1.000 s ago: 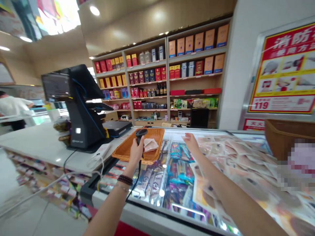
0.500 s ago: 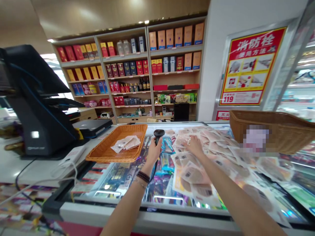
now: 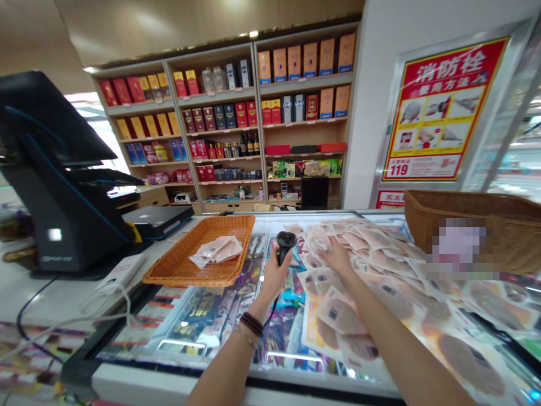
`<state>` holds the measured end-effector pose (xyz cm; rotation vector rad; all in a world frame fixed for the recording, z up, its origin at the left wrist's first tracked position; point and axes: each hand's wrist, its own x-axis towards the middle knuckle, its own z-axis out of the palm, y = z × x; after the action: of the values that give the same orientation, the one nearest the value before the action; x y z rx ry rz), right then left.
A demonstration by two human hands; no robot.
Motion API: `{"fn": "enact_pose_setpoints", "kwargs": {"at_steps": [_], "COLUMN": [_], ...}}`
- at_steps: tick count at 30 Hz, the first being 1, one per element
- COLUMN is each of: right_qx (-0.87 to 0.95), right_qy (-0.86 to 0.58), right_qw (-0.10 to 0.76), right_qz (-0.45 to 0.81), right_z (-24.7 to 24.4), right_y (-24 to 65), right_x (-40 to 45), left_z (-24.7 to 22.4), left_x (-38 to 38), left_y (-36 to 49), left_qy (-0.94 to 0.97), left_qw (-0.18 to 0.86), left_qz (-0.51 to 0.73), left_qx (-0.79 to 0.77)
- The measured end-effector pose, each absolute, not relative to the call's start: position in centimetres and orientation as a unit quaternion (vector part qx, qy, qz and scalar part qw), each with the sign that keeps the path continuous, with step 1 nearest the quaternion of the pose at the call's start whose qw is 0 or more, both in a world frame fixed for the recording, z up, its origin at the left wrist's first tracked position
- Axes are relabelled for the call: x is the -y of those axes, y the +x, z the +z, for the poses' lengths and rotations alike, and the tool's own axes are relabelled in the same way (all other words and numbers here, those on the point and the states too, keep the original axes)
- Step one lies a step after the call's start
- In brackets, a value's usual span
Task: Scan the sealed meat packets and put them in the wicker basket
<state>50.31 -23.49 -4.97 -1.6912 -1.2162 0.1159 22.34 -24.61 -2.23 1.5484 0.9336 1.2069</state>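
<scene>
Your left hand point(image 3: 274, 277) grips a black barcode scanner point(image 3: 286, 242); your right hand point(image 3: 337, 257) pinches a sealed packet point(image 3: 319, 243) above the heaped packets point(image 3: 380, 270), with a wicker tray point(image 3: 190, 280) just left, its rim clear of your hands.

1. A tan ceiling point(image 3: 177, 22) runs overhead, with a soft glow of light on it.
2. A tall wooden shelf unit point(image 3: 257, 113) fills the back wall, packed with red, blue and tan boxes and some bottles.
3. A black cabinet point(image 3: 315, 193) sits on the shelf unit's bottom level.
4. A white pillar point(image 3: 367, 101) stands just right of the shelves, carrying a metal-framed red and yellow fire hydrant poster point(image 3: 443, 110).
5. A bright window point(image 3: 99, 132) glows left of the shelves.
6. A glass display case point(image 3: 513, 135) stands at far right, blurred.
</scene>
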Motion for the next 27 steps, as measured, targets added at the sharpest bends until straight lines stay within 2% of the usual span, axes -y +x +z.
{"fn": "enact_pose_setpoints", "kwargs": {"at_steps": [3, 6, 15, 27], "right_qx": [0.451, 0.425, 0.383, 0.384], "right_qy": [-0.654, -0.624, -0.579, -0.576], "right_qw": [0.601, 0.643, 0.702, 0.705], "right_qz": [0.088, 0.127, 0.162, 0.151], "right_z": [-5.2, -5.1, -3.9, -2.8], "right_y": [50.2, 49.9, 48.4, 47.8], "right_x": [23.9, 24.2, 24.8, 25.7], "left_z": [-2.3, -2.4, -2.4, -2.0], "left_x": [24.8, 24.9, 25.4, 26.0], "left_y": [22.1, 21.9, 21.9, 22.0], "left_qy": [0.639, 0.646, 0.681, 0.719], "left_qw": [0.472, 0.477, 0.479, 0.493], "left_qz": [0.483, 0.480, 0.444, 0.388], "left_qx": [-0.368, -0.355, -0.330, -0.299]}}
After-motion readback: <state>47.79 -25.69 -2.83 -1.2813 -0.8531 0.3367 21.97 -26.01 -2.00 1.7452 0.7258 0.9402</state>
